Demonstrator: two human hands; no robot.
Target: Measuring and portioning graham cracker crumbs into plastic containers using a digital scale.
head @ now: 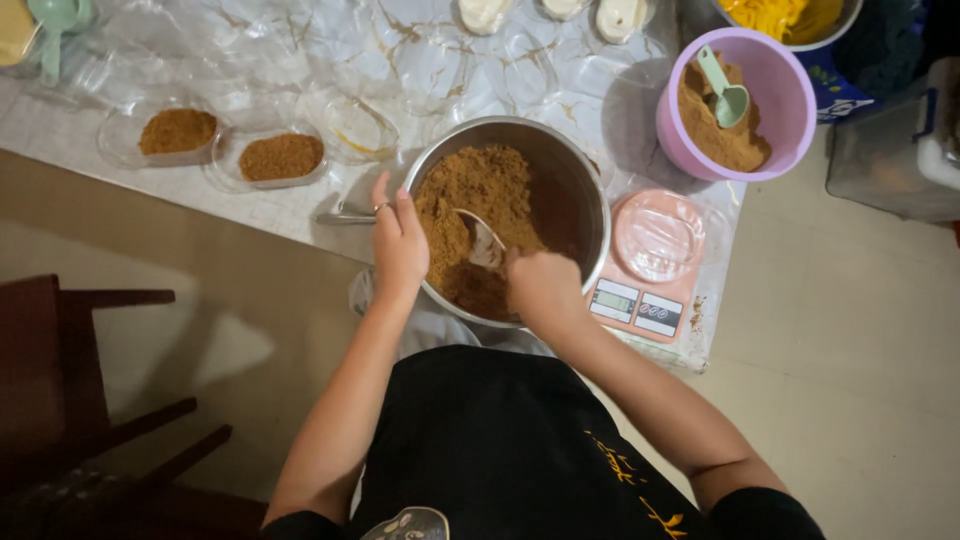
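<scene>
Spoon (485,243) in the right hand (540,285) lies low inside the big steel pot (590,190), its metal bowl turned up and pointing toward the upper left, its long axis running from the fist at lower right up to the middle of the brown crumbly powder (470,185); the handle is hidden in the closed fingers. That right hand is curled tight around it. The left hand (398,240) rests on the pot's near-left rim, fingers loosely bent over the edge with a ring on one finger, steadying rather than gripping. The pot stands on a sheet of clear plastic (300,60) spread over a white marbled surface, which sits low against a pale tiled floor (850,380); a dark wooden chair (70,400) stands on the floor to the left. Two shallow clear dishes (215,150), each holding a mound of the same brown powder, lie side by side to the left of the pot, with an empty clear one just beside them. To the right, a pink kitchen scale (650,290) carries a clear empty cup on its plate. Behind it a lilac plastic bowl (790,100) holds more brown powder and a pale green scoop (728,95). A bowl of something yellow (780,18) shows at the top edge.
</scene>
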